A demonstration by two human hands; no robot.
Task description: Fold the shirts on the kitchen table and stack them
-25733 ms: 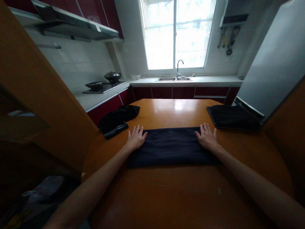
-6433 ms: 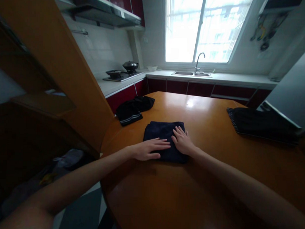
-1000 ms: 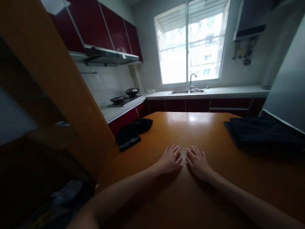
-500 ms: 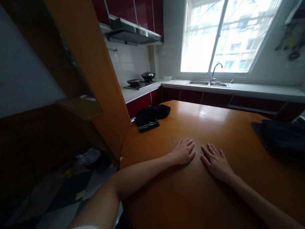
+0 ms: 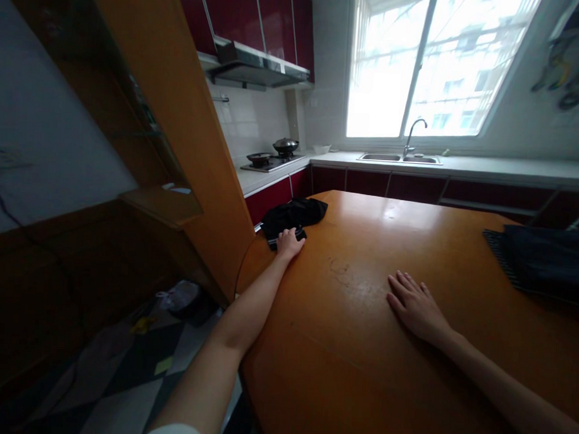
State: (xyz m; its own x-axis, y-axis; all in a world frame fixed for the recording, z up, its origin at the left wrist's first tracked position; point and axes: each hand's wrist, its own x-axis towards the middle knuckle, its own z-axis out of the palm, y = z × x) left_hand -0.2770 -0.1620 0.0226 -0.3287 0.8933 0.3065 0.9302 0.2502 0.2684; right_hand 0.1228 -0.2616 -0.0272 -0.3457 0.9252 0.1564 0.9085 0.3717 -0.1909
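Note:
My left hand is at the near edge of a crumpled black garment with pale stripes, at the far left of the wooden table. Its fingers bend over the striped part, with the thumb apart on the right and cloth between them. How firm the hold is cannot be seen. Flat on the tabletop lies my right hand, fingers stretched out and nothing in it. The nearest thing on its right is a dark folded cloth with a striped edge.
A wooden partition rises beside the table's left edge. Behind stand a counter with a sink, a faucet and a stove carrying a lidded wok. A bag lies on the checkered floor.
My left hand has left the middle of the table and moved forward and left onto the black garment. My right hand stays flat in place. The view has shifted slightly.

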